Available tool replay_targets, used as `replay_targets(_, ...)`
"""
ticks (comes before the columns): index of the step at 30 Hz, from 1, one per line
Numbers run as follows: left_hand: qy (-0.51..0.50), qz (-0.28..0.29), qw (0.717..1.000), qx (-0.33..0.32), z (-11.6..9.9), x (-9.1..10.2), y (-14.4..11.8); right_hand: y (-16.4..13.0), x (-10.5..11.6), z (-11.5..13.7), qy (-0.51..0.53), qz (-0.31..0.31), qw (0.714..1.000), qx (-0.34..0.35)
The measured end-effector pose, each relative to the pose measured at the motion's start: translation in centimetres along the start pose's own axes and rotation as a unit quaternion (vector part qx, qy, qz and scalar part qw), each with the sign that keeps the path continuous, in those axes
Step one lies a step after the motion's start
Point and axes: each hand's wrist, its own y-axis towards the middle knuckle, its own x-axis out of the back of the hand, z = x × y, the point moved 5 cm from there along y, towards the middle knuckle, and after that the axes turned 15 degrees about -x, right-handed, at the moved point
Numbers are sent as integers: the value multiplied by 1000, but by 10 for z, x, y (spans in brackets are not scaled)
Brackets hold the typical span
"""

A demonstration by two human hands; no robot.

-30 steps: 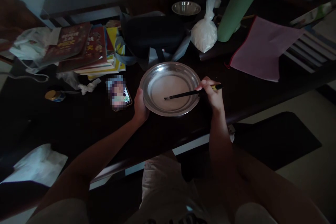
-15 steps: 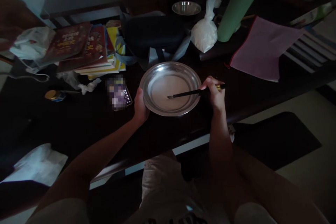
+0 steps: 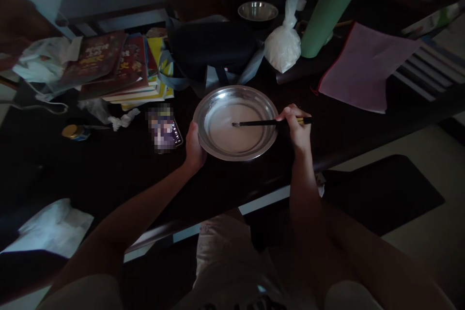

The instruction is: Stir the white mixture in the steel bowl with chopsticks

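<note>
A round steel plate (image 3: 218, 101) with a pale liquid in it sits on the dark table (image 3: 109, 169) in front of me. My left hand (image 3: 194, 147) grips the plate's left rim. My right hand (image 3: 296, 128) holds dark chopsticks (image 3: 257, 123) at the plate's right edge. Their tips rest in the pale liquid near the plate's middle.
A phone (image 3: 165, 131) lies left of the plate. A stack of books (image 3: 119, 68), a dark bag (image 3: 210, 48), a white plastic bag (image 3: 283, 43), a small steel bowl (image 3: 257, 10), a green cylinder (image 3: 330, 5) and a pink folder (image 3: 363, 65) crowd the far side. A small jar (image 3: 74, 131) sits at the left.
The chopstick tips have swung from the lower middle of the plate up and toward the far side. My left hand has stayed on the rim.
</note>
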Motion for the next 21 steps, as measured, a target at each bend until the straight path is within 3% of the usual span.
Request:
replay_targets(4,3,-6,1000,1,-2,-2,0,0,-4,-1,7,41,999,-15)
replay_targets(9,9,-8,1000,-9,-7,-3,0,1,-1,0,-2,6,1000,-10)
replay_targets(13,6,5,1000,-1,-5,-3,0,1,-4,-2,-3,39,999,-17)
replay_targets(17,-3,0,1000,-2,-4,-3,0,1,0,-2,-5,16,1000,-5)
replay_targets(21,1,-3,1000,-2,-2,-1,0,0,-3,-3,3,48,999,-15)
